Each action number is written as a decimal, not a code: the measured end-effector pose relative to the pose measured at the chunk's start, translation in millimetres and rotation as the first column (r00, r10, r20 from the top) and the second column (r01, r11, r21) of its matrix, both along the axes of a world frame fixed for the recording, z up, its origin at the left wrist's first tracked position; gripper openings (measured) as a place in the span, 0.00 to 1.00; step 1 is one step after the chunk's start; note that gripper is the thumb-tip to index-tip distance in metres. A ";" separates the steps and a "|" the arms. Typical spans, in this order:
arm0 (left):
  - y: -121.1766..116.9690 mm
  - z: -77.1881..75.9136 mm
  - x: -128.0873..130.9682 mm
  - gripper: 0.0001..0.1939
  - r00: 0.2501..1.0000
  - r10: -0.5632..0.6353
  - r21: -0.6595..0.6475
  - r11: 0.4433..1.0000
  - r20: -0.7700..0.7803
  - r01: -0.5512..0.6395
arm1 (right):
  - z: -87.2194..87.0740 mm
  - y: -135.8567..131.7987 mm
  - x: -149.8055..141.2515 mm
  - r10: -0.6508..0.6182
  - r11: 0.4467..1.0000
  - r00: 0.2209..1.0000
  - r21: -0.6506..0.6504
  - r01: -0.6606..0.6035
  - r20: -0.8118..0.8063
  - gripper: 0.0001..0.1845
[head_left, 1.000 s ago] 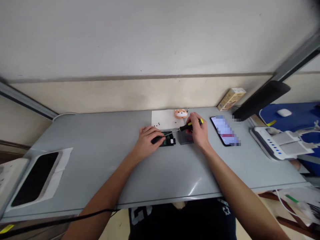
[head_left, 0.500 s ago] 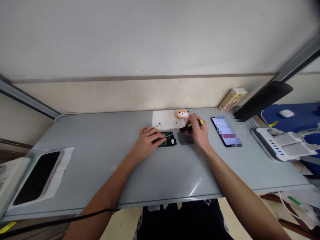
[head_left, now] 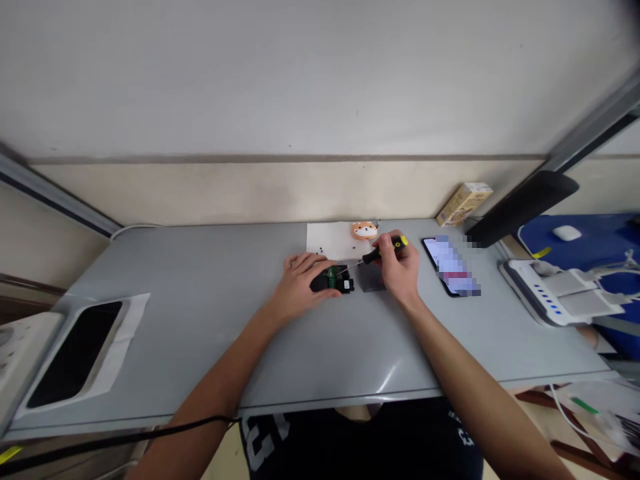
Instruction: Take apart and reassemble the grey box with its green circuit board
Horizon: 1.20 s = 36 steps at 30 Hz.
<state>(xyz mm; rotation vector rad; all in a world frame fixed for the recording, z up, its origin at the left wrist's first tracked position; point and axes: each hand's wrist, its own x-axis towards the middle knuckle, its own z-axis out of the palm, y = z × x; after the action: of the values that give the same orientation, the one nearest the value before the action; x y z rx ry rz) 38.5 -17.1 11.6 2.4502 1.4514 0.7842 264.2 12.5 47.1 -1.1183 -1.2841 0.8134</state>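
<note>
On the counter [head_left: 210, 287], back from its front edge, grips screwdriver [head_left: 371, 257] in right fingers [head_left: 385, 244], clasps black device [head_left: 345, 285] in left fingers [head_left: 306, 265], leaving room leftward.

At the middle of the smooth grey bench [head_left: 200, 320] lies a black rectangular device with green circuitry [head_left: 345, 283], a dark grey flat block [head_left: 371, 281] just to its right. Behind, a white rectangular sheet [head_left: 325, 237] bears a rounded orange-and-white case [head_left: 365, 231]. Farther right lie a black rectangular phone [head_left: 450, 265], then a white plastic power strip [head_left: 533, 297].
</note>
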 end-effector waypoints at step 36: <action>1.3 -2.9 -0.2 0.14 0.996 -0.080 -0.055 0.995 -0.026 0.079 | -8.0 -1.1 -6.0 0.003 0.997 0.981 0.069 -0.017 0.195 0.21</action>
<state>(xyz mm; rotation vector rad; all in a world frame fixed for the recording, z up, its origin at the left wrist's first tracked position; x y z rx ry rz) 38.3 -15.8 8.7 2.4710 1.3567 0.6886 258.2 11.4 39.0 -1.1575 -1.4707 0.6732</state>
